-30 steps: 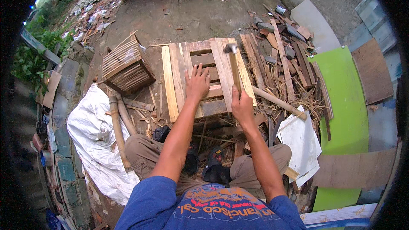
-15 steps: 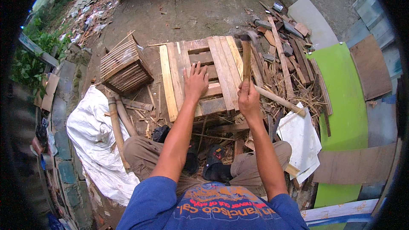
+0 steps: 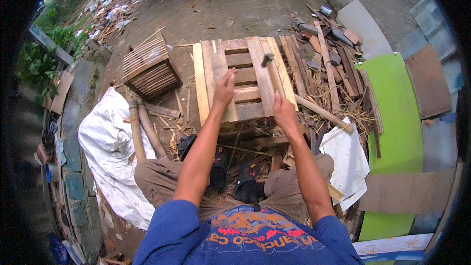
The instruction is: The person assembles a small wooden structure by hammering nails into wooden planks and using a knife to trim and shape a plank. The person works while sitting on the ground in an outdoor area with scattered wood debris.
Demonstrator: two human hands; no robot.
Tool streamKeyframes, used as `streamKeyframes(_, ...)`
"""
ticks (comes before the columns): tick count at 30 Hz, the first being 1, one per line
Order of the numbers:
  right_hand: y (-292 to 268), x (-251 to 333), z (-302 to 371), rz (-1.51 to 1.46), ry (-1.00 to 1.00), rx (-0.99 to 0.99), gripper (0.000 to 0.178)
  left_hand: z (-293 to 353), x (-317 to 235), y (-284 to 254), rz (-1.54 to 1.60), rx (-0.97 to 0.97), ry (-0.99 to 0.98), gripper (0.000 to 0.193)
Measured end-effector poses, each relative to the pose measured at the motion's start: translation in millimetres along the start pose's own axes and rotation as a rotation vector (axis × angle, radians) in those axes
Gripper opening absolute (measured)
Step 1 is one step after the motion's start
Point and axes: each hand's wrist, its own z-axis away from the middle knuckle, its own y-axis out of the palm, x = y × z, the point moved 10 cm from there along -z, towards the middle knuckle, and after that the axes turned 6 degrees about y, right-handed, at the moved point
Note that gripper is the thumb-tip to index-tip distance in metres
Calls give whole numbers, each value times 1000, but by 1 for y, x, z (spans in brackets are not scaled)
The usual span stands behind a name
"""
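A wooden crate of pale and weathered slats (image 3: 256, 64) stands in front of me, with gaps between the boards on its top. My right hand (image 3: 285, 110) is closed round the wooden handle of a hammer (image 3: 275, 79), whose dark head is over the crate's right-hand slats. Over the crate's left-middle slats, my left hand (image 3: 224, 88) is turned on edge with its fingers drawn together. Whatever they may hold is too small to make out.
A smaller slatted crate (image 3: 152, 64) stands at the left, near bamboo poles (image 3: 149, 130) and a white sack (image 3: 110, 142). On the right lie scrap wood (image 3: 326, 64), a loose pole (image 3: 324, 113), a white sheet (image 3: 346, 164) and a green panel (image 3: 395, 118).
My left hand has turned from lying spread on the slats to having its fingers drawn together. The hammer has swung left, its head now lower in view and over the crate.
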Motion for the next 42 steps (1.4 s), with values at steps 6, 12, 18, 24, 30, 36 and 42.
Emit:
streamKeyframes(6, 7, -29, 5, 28, 6, 70, 65, 165, 35, -151, 397, -487, -326, 38)
streamKeyframes(12, 72, -56, 112, -505, 100, 298, 41, 363, 172, -253, -66, -588, -687, 27)
streamKeyframes(18, 126, -110, 246, -118, 37, 409, 45, 388, 210, -196, -317, -131, -873, 34)
streamKeyframes(24, 160, -168, 266, 332, 86, 626, 51, 361, 211, -183, -622, 41, -868, 79)
streamKeyframes(30, 180, -185, 266, 486, 23, 625, 43, 354, 246, -151, -481, 475, -937, 52)
streamKeyframes(36, 232, -131, 240, 438, -81, 690, 37, 394, 243, -165, -374, 269, -876, 40)
streamKeyframes(42, 307, -81, 197, 352, -314, 544, 26, 365, 191, -192, -240, 36, -785, 34)
